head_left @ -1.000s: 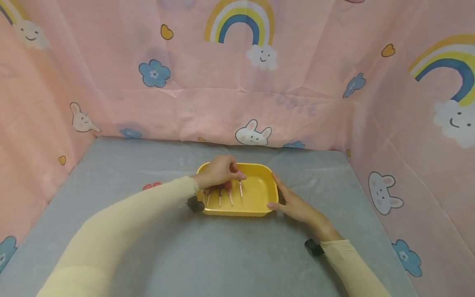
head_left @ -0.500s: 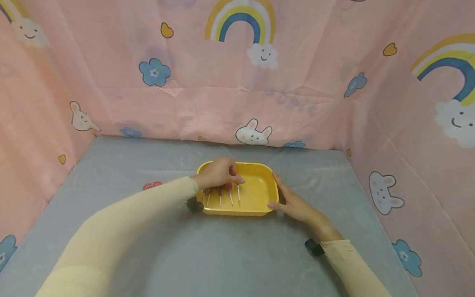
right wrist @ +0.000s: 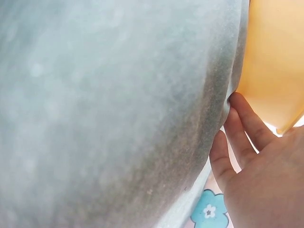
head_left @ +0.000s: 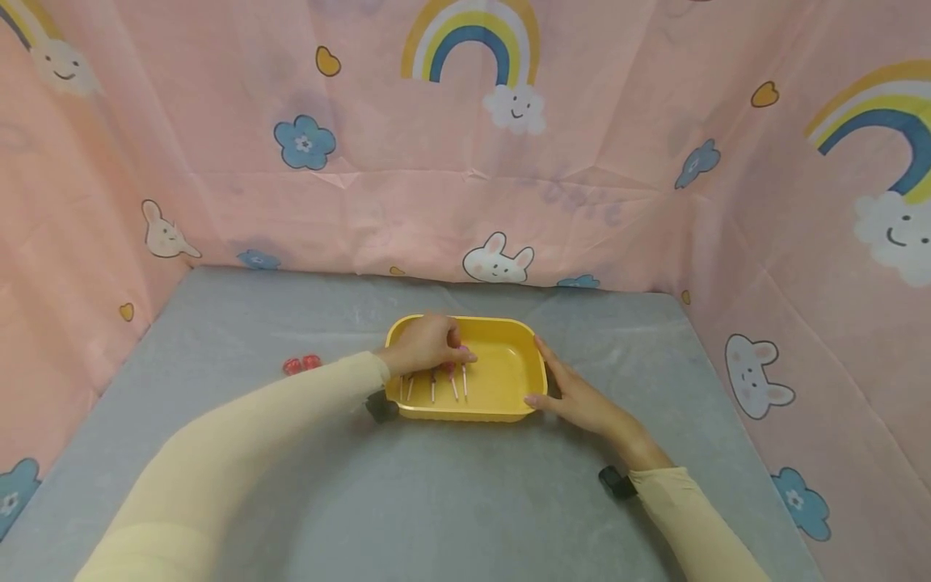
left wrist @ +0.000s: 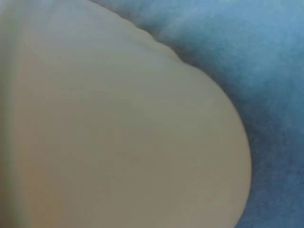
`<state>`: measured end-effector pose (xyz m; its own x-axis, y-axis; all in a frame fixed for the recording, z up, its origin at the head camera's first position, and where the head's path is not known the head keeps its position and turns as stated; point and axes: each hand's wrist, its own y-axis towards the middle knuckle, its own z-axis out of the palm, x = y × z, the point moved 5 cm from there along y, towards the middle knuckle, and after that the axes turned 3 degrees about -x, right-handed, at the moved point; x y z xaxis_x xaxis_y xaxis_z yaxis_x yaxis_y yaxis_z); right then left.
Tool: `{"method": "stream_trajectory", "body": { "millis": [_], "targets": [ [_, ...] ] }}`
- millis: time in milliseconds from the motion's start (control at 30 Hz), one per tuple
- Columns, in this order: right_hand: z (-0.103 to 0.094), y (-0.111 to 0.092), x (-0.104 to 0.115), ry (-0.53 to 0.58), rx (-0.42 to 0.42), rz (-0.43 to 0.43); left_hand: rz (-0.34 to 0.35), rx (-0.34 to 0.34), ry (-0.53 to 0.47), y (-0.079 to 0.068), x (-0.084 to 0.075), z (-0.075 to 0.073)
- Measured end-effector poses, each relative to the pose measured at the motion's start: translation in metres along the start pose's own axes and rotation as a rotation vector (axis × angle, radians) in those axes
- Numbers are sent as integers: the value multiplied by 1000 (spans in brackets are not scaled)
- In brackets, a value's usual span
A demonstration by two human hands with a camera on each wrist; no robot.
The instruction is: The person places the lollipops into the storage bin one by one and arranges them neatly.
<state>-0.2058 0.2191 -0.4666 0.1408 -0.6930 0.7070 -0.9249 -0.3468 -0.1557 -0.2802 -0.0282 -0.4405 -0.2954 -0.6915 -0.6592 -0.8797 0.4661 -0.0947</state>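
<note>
A yellow plastic tray (head_left: 512, 370) stands on the grey cloth. Over its left half, my left hand (head_left: 427, 343) pinches a pink-headed lollipop (head_left: 465, 381) by its head, white stick pointing toward me. Several more lollipops (head_left: 454, 384) lie in a row to the left, their heads mostly hidden under the hand. My right hand (head_left: 578, 398) holds the tray's right end, thumb at the front corner and fingers along the outer side. In the right wrist view, fingertips of that hand (right wrist: 266, 171) touch the tray's outside. A pale blurred surface fills most of the left wrist view.
Two small red objects (head_left: 301, 364) lie on the grey cloth (head_left: 451, 501) left of the tray, beside the left sleeve (head_left: 291, 428). A pink printed curtain (head_left: 407, 202) encloses the table at the back and both sides.
My left hand has shifted slightly left and toward me, bringing the pinched lollipop closer to the others in the row. The right hand keeps its hold on the tray.
</note>
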Motion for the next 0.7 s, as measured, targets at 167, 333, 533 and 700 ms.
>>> {"method": "stream_trajectory", "body": {
  "millis": [167, 333, 533, 700],
  "targets": [
    [0, 0, 2, 11, 1, 0, 8, -5, 20, 0, 0, 3],
    [0, -1, 1, 9, 1, 14, -5, 5, 23, 2, 0, 7],
    [0, -2, 1, -5, -2, 21, -5, -11, 43, 2, 1, 14],
    [0, -2, 1, 6, -7, 16, 20, -37, 36, 1, -2, 16]
  ]
}}
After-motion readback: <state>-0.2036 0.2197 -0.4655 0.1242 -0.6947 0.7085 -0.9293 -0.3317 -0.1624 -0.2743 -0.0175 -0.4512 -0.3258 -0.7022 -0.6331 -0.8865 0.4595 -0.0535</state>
